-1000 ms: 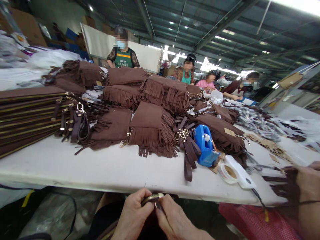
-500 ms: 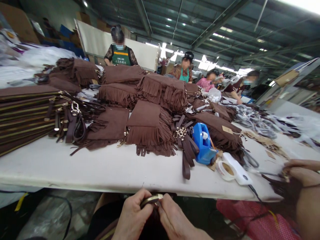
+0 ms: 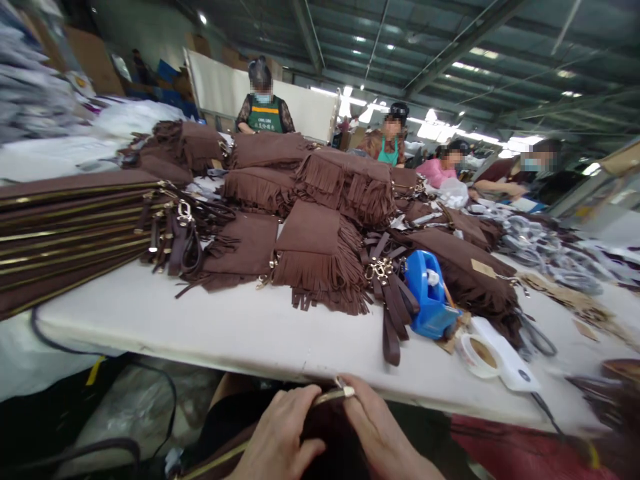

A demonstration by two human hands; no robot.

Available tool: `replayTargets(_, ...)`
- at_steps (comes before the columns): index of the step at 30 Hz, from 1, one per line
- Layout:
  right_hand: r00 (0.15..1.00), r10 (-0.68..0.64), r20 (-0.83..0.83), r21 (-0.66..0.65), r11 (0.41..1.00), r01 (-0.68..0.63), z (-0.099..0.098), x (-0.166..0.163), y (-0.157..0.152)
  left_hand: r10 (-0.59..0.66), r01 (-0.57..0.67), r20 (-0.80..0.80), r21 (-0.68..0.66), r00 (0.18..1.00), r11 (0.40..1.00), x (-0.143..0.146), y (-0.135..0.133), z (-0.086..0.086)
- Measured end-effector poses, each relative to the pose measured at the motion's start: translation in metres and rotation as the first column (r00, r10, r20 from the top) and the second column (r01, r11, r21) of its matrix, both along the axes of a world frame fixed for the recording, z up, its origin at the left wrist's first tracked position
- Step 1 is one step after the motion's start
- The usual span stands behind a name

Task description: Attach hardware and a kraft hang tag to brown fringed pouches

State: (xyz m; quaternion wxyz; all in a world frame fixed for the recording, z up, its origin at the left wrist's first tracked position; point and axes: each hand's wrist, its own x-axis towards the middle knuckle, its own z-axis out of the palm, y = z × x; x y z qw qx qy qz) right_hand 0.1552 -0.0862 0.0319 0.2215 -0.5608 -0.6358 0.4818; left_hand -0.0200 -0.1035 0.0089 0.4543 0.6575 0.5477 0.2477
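The brown zippered bag (image 3: 327,423) sits at 6 o'clock, below the white table (image 3: 225,327). The left hand (image 3: 280,440) and right hand (image 3: 385,437) both pinch its gold zipper end. A fringed bag (image 3: 320,260) lies at 12 o'clock. At 2 o'clock a blue tape dispenser (image 3: 425,300) holds a white roll (image 3: 433,278).

Zipper end (image 3: 334,396): earlier curled between the fingers, now drawn out straight. Right hand (image 3: 387,437) grip has moved to its tip. Left hand (image 3: 280,437) now sits farther back along it.
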Motion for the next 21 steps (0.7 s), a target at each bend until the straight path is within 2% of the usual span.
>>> replayTargets(2, 1.0, -0.016, -0.011, -0.07, 0.997, 0.015, -0.004, 0.003, 0.0, -0.023, 0.016, -0.138, -0.052, 0.99, 0.999, -0.018, -0.004, -0.011)
replayTargets(5, 0.998, -0.051, -0.039, -0.144, 0.989, 0.045, -0.011, 0.001, 0.001, 0.021, -0.053, -0.269, -0.115, 0.963, 0.992, -0.048, -0.013, -0.03)
replayTargets(8, 0.995, -0.086, -0.055, -0.142, 0.987, 0.077, -0.01, -0.003, 0.003, 0.083, -0.148, -0.322, -0.182, 0.943, 0.972, -0.075, -0.02, -0.046)
replayTargets(10, 0.993, -0.11, -0.05, -0.114, 0.988, 0.104, -0.006, -0.004, 0.005, 0.147, -0.211, -0.294, -0.199, 0.944, 0.957, -0.086, -0.023, -0.046)
replayTargets(13, 0.982, -0.183, -0.046, -0.077, 0.981, 0.179, 0.002, 0.002, 0.01, 0.228, -0.271, -0.234, -0.173, 0.945, 0.947, -0.093, -0.025, -0.023)
replayTargets(15, 0.963, -0.263, -0.051, -0.073, 0.963, 0.259, 0.008, 0.01, 0.013, 0.263, -0.286, -0.138, -0.18, 0.955, 0.941, -0.096, -0.024, 0.005)
replayTargets(17, 0.933, -0.356, -0.058, -0.052, 0.934, 0.353, 0.013, 0.02, 0.015, 0.333, -0.311, 0.053, -0.244, 0.942, 0.919, -0.099, -0.022, 0.036)
replayTargets(19, 0.906, -0.418, -0.066, -0.021, 0.909, 0.417, 0.018, 0.029, 0.017, 0.458, -0.337, 0.284, -0.386, 0.843, 0.859, -0.102, -0.016, 0.066)
replayTargets(21, 0.88, -0.469, -0.076, 0.007, 0.882, 0.471, 0.021, 0.036, 0.018, 0.618, -0.394, 0.447, -0.498, 0.646, 0.772, -0.102, -0.005, 0.088)
